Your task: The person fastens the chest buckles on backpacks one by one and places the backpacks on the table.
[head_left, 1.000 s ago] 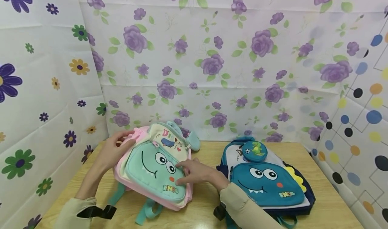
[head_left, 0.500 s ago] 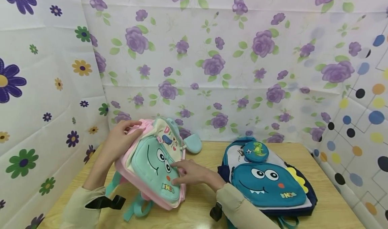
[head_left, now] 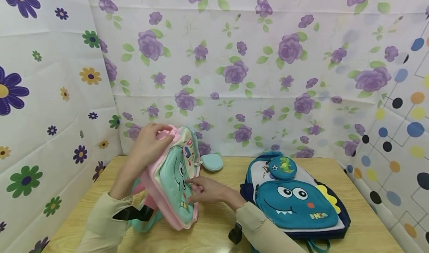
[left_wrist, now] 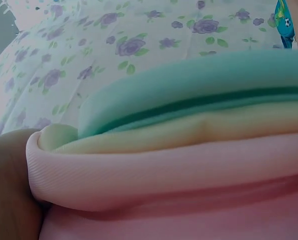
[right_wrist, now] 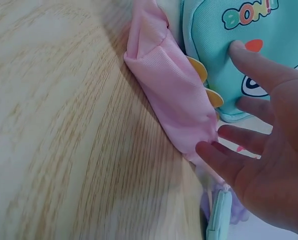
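Observation:
A pink and mint child's backpack [head_left: 172, 175] with a cartoon face is tilted up on its lower edge at the left of the table, its front turned to the right. My left hand [head_left: 147, 145] grips its pink upper side; in the left wrist view, the pink, cream and mint layers of the backpack [left_wrist: 164, 170] fill the foreground. My right hand [head_left: 209, 191] touches the mint front pocket [right_wrist: 216, 55] with extended, spread fingers, near the eyes and the red cheek spot. A mint pouch [head_left: 212, 162] lies on the table beside the backpack's top.
A dark blue and teal dinosaur backpack [head_left: 298, 204] lies face up at the right, with a round teal pouch [head_left: 283, 167] at its top. Both stand on a wooden table [head_left: 218, 227]. Flower-patterned cloth [head_left: 234, 74] hangs behind it.
The pink backpack has been tilted up and turned, so its front faces right. My left hand has moved up and right with it; my right hand has shifted slightly left, staying at the pocket.

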A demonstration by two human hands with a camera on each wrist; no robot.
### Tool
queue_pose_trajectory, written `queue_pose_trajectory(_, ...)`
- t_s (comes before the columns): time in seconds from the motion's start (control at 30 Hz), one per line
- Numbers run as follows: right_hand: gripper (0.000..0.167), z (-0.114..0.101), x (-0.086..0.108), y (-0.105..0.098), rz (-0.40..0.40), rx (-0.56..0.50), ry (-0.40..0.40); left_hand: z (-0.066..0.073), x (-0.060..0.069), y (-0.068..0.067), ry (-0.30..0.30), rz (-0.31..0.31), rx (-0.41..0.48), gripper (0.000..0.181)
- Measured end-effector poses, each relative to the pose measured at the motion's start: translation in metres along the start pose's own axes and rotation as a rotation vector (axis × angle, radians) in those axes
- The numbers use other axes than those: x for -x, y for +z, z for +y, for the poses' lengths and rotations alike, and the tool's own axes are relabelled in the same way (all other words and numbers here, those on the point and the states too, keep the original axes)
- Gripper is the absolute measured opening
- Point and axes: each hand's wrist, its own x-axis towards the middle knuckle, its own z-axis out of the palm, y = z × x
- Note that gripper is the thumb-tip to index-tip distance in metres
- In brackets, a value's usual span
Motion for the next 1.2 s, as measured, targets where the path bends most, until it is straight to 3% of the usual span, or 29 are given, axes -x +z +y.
queue_pose_trajectory(0.2,0.069,-0.005,-0.003,0.004,-0.013,-0.067,0.012,0.014,-0.004,0.004,0.026,0.009,-0.022,0.037)
queue_pose_trajectory(0.4,0.071,-0.010,-0.004,0.006,-0.010,-0.077,0.018,0.026,-0.008,0.013,0.095,0.038,-0.090,0.034)
queue_pose_trajectory(0.57,0.071,-0.016,0.006,0.004,0.025,0.084,0.060,0.034,-0.008,0.019,0.095,0.040,-0.133,0.034)
queue_pose_trajectory(0.67,0.066,-0.022,0.017,-0.001,0.082,0.195,0.090,0.040,-0.007,0.022,0.087,0.028,-0.178,0.034)
queue_pose_trajectory(0.73,0.059,-0.025,0.024,-0.007,0.125,0.212,0.094,0.044,-0.007,0.024,0.090,0.025,-0.202,0.034)
queue_pose_trajectory(0.9,0.047,-0.029,0.041,-0.019,0.223,0.146,0.057,0.050,-0.008,0.027,0.098,0.024,-0.212,0.033)
queue_pose_trajectory(1.2,0.043,-0.035,0.071,-0.027,0.369,-0.063,0.012,0.056,-0.007,0.035,0.107,0.027,-0.190,0.032)
